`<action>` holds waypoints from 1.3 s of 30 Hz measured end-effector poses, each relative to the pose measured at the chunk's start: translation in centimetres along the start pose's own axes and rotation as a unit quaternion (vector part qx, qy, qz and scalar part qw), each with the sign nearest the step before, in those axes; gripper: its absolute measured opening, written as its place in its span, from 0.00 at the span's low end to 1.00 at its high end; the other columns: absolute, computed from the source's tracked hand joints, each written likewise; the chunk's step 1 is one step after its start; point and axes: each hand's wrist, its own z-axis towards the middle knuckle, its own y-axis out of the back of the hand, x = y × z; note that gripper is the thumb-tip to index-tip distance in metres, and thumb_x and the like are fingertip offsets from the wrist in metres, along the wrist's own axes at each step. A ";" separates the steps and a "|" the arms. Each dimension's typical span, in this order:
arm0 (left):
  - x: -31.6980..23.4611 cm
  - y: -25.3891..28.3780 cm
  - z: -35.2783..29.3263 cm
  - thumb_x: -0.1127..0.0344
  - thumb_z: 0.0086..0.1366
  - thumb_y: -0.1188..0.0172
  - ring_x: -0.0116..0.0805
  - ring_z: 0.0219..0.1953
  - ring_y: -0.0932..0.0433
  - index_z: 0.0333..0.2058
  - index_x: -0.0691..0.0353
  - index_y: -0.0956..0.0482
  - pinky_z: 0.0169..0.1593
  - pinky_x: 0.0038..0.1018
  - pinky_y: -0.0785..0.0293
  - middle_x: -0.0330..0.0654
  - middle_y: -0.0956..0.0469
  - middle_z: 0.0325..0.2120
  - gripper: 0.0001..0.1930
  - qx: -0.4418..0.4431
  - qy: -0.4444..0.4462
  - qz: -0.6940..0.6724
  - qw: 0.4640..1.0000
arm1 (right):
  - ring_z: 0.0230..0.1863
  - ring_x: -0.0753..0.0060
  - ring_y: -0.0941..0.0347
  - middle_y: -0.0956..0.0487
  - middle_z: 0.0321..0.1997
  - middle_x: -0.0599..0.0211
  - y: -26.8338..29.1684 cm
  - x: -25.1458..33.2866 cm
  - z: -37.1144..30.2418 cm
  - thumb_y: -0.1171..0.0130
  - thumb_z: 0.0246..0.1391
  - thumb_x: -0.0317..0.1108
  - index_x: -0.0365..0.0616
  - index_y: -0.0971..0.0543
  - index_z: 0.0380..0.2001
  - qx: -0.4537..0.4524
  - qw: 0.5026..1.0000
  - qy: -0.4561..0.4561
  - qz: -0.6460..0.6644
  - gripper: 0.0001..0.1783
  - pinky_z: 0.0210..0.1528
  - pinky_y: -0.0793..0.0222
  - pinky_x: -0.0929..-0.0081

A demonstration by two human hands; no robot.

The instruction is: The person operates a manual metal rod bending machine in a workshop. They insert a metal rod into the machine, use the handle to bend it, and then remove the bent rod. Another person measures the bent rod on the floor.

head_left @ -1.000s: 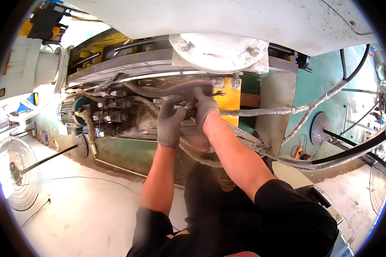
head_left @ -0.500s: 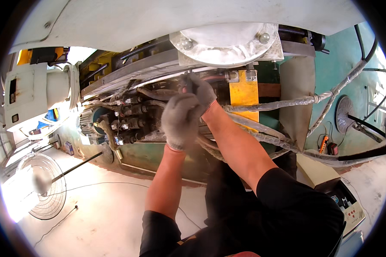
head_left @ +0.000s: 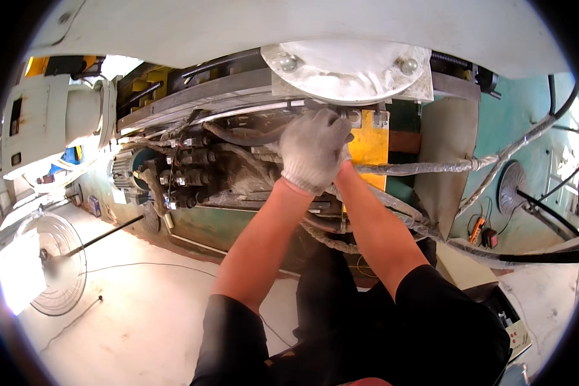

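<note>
My left hand (head_left: 311, 153), in a grey-white knit glove, is closed in a fist just below the round white flange (head_left: 350, 77). Right beside and partly behind it is my right hand (head_left: 345, 153), also gloved, with its fingers bunched against the left. Whatever the two hands grip is hidden by the gloves. They are in front of the yellow block (head_left: 370, 141) and the dark, greasy hoses (head_left: 238, 135) of the machine. Hydraulic hose fittings (head_left: 190, 177) sit in a row to the left of my hands.
An electric motor (head_left: 123, 177) is at the left of the hoses. A standing fan (head_left: 58, 264) is at lower left. Plastic-wrapped hoses (head_left: 431, 168) cross to the right past a grey plate (head_left: 447, 154). An open case (head_left: 505, 309) lies at lower right.
Both hands have moved right, toward the yellow block. My left hand has come up against the right and now covers most of it. The view has shifted slightly.
</note>
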 end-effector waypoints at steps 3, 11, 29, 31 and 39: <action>0.5 0.0 0.7 0.61 0.59 0.29 0.48 0.39 0.17 0.34 0.52 0.15 0.41 0.46 0.21 0.41 0.18 0.34 0.06 -0.015 0.041 -0.015 0.999 | 0.51 0.54 0.16 0.12 0.49 0.59 1.3 0.7 1.1 0.38 0.70 0.44 0.47 0.16 0.52 0.039 0.998 0.011 -0.041 0.16 0.55 0.21 0.59; 3.0 1.6 0.7 0.71 0.61 0.27 0.38 0.33 0.15 0.37 0.58 0.13 0.39 0.33 0.19 0.43 0.14 0.32 0.07 -0.177 0.206 -0.198 0.942 | 0.54 0.44 0.16 0.12 0.49 0.50 0.4 4.5 7.5 0.39 0.67 0.41 0.45 0.14 0.47 0.132 0.982 0.088 -0.107 0.14 0.57 0.20 0.55; 11.5 6.4 3.1 0.71 0.66 0.29 0.21 0.34 0.23 0.37 0.64 0.13 0.40 0.26 0.23 0.33 0.17 0.30 0.04 -0.042 0.205 -0.433 0.877 | 0.49 0.52 0.14 0.11 0.45 0.58 1.0 11.1 12.7 0.32 0.60 0.38 0.50 0.15 0.48 0.294 0.707 0.325 -0.555 0.14 0.51 0.18 0.54; 11.4 6.2 2.9 0.69 0.64 0.28 0.22 0.32 0.23 0.36 0.63 0.12 0.40 0.27 0.23 0.35 0.17 0.28 0.05 -0.033 0.191 -0.456 0.869 | 0.47 0.58 0.12 0.09 0.39 0.67 1.7 12.0 11.8 0.33 0.58 0.37 0.54 0.10 0.35 0.282 0.692 0.352 -0.563 0.05 0.48 0.17 0.59; 9.0 7.2 4.0 0.65 0.61 0.28 0.41 0.36 0.13 0.39 0.65 0.11 0.48 0.35 0.17 0.52 0.12 0.33 0.11 0.014 0.192 -0.358 0.914 | 0.42 0.55 0.12 0.09 0.37 0.62 3.4 11.4 10.1 0.34 0.59 0.39 0.49 0.11 0.34 0.237 0.782 0.310 -0.486 0.08 0.46 0.17 0.56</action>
